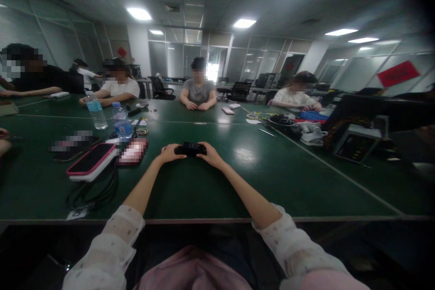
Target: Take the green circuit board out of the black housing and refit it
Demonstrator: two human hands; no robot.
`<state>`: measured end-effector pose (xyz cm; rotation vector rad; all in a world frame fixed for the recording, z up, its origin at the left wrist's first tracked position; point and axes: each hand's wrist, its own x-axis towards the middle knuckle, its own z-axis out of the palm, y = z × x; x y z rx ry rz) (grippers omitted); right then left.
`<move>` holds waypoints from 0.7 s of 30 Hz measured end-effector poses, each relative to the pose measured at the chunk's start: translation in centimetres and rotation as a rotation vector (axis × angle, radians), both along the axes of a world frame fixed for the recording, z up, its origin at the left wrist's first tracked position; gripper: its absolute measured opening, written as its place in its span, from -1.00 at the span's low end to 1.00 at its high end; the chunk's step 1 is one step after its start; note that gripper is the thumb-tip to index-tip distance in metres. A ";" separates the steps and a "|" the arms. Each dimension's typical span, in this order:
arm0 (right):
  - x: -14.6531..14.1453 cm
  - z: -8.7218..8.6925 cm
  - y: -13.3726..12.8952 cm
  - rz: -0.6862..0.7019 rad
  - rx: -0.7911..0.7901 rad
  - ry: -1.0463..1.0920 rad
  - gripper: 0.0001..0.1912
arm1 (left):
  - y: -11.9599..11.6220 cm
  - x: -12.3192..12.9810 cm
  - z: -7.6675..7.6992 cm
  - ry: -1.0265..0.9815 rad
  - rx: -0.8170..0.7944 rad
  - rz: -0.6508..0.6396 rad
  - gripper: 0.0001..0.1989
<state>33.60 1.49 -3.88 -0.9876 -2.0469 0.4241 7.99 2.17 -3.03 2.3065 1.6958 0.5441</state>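
Between both hands, on or just above the green table (217, 181), is a small black box-like device (190, 148); its exact kind is too dark to make out. My left hand (169, 154) grips its left end, thumb along the near side. At the right end my right hand (211, 155) is closed round it in the same way. Left of my hands lie a phone in a pink case (92, 159) on a white box-shaped item (93, 173), and a pinkish, blurred-out item (133, 151).
Two water bottles, one tall (97, 111) and one shorter (121, 122), stand at left. A black cord (97, 192) lies near the front edge. Cables (280, 121), plastic bags (311, 133) and a metal-cased unit (358, 142) are at right. Several people sit around the table.
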 end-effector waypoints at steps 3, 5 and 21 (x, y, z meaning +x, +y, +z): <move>-0.1 0.0 -0.2 0.003 -0.011 0.034 -0.48 | 0.1 0.0 0.0 -0.002 0.006 -0.012 -0.34; -0.2 0.1 -0.4 0.010 -0.029 0.061 -0.49 | 0.3 -0.1 -0.1 -0.008 0.013 -0.028 -0.34; 2.6 0.6 2.3 -0.350 0.071 0.289 -0.50 | 1.1 -0.6 -1.2 -0.040 0.015 -0.043 -0.38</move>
